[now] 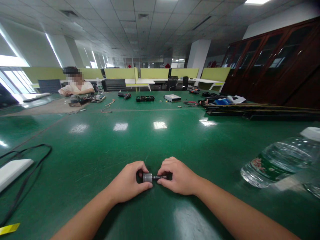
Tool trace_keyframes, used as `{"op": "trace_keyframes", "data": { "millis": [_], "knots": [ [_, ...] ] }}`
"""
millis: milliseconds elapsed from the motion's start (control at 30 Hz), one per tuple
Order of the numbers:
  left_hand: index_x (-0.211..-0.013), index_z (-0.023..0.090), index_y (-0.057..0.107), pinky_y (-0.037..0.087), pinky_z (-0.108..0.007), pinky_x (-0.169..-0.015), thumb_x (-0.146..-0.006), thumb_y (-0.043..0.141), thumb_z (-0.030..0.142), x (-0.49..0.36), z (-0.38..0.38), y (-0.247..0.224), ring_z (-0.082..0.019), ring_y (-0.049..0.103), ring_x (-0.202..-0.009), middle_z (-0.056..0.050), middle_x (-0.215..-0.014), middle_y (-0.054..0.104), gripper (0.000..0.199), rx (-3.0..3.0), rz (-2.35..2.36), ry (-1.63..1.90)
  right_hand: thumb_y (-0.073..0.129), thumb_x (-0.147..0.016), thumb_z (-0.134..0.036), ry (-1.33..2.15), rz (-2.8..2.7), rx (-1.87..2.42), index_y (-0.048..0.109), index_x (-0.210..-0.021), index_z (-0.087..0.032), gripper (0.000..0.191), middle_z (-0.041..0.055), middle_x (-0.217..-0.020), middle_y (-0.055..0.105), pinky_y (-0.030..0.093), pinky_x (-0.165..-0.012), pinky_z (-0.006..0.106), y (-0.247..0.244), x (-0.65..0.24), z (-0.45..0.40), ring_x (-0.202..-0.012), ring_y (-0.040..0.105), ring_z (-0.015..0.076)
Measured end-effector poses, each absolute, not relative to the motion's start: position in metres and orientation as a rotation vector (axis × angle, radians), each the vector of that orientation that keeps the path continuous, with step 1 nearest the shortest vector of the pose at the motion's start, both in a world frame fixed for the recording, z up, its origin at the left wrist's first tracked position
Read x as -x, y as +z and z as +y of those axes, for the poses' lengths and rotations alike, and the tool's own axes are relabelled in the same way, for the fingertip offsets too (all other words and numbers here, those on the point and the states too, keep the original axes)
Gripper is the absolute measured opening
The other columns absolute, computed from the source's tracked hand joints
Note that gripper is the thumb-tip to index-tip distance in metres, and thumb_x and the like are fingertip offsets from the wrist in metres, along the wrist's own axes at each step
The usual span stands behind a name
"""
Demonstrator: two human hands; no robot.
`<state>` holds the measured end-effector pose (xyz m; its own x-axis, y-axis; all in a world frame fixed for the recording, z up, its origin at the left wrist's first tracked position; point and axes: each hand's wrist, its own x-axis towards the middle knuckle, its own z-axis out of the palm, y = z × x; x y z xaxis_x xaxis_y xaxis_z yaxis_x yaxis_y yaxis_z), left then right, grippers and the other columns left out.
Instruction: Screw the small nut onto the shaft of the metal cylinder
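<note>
At the left edge of the green surface (175, 143), a white block (13, 171) lies beside a looped black cable (45, 145); a yellow strip (9, 229) is near the bottom corner. Further back on the left, a co-worker (80, 87) in a light top sits behind a cluster of mixed parts (81, 99). To the right of that cluster lie a thin pale cord (107, 106) and a dark drill-like tool (124, 95).

At near centre, the left hand (128, 183) grasps the grey cylinder (147, 177) of a small metal part between thumb and fingers. Behind it, well apart, sits a black slotted component (145, 99). From the cylinder a narrow dark shaft (155, 177) extends rightward, and the right hand (177, 176) pinches it near its far end. The part is held roughly level between both hands; whether it touches the surface cannot be determined.

Further right, towards the back, are a flat white box (172, 97), red and black leads (190, 103) and long dark strips (262, 111), with a blue item (223, 101) among the pile. At the near right, a clear bottle (277, 160) with a green label and white cap appears tilted in view.
</note>
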<state>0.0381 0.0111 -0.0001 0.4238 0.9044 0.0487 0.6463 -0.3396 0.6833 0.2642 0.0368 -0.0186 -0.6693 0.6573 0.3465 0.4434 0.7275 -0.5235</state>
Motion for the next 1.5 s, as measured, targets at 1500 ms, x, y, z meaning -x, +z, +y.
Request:
{"op": "trace_keyframes", "data": {
  "millis": [1500],
  "knots": [
    [-0.089, 0.019, 0.063, 0.043, -0.026, -0.068, -0.079, 0.069, 0.033, -0.038, 0.009, 0.007, -0.017, 0.058, -0.076, 0.000, -0.080, 0.062, 0.018, -2.133, 1.252, 0.538, 0.072, -0.078, -0.017, 0.645, -2.409, 0.881, 0.071, -0.089, -0.019, 0.011, 0.0010, -0.078, 0.066, 0.045, -0.070, 0.026, -0.018, -0.263, 0.033, -0.076, 0.059, 0.0146]
  ]
}}
